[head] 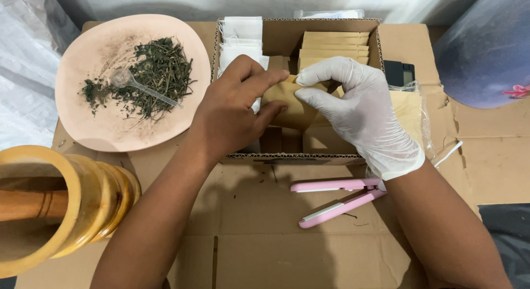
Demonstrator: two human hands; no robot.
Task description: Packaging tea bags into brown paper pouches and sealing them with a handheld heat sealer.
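Observation:
My left hand [234,115] is bare and pinches the left side of a small brown paper pouch [292,104]. My right hand [361,115], in a white glove, grips the same pouch at its top right edge. Both hands hold it over an open cardboard box [381,46]. Inside the box stand a stack of white filter bags [240,37] on the left and a row of brown pouches [334,46] on the right.
A pink plate [94,129] with dried green herbs [157,73] and a clear plastic spoon [138,84] sits at the upper left. A wooden mortar with pestle [55,203] stands at the lower left. A pink heat sealer [337,198] lies on the cardboard sheet [265,250]. A small black scale [398,73] is right of the box.

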